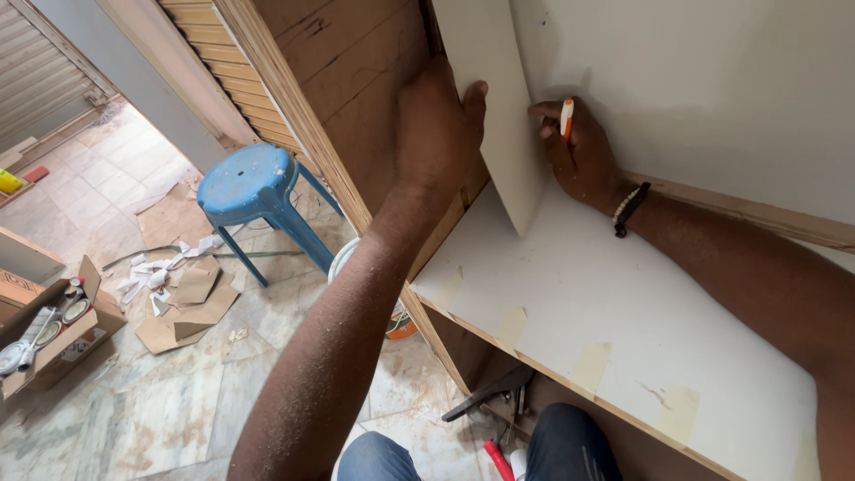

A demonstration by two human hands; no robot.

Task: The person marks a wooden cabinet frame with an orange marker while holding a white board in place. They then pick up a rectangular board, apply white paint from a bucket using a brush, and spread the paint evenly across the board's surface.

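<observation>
The left hand (436,134) is pressing a thin white strip (499,116) flat against the white back wall (712,89), thumb hooked over its edge so it is not sliding. Just right of the strip, the right hand (583,156) is pinching an orange and white pen (566,118), tip up beside the strip's edge, for marking along it. The white shelf (623,330) is lying below the strip.

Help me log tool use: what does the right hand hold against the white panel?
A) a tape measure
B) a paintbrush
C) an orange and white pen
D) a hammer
C: the right hand grips an orange and white pen beside the white strip that the left hand steadies.
</observation>
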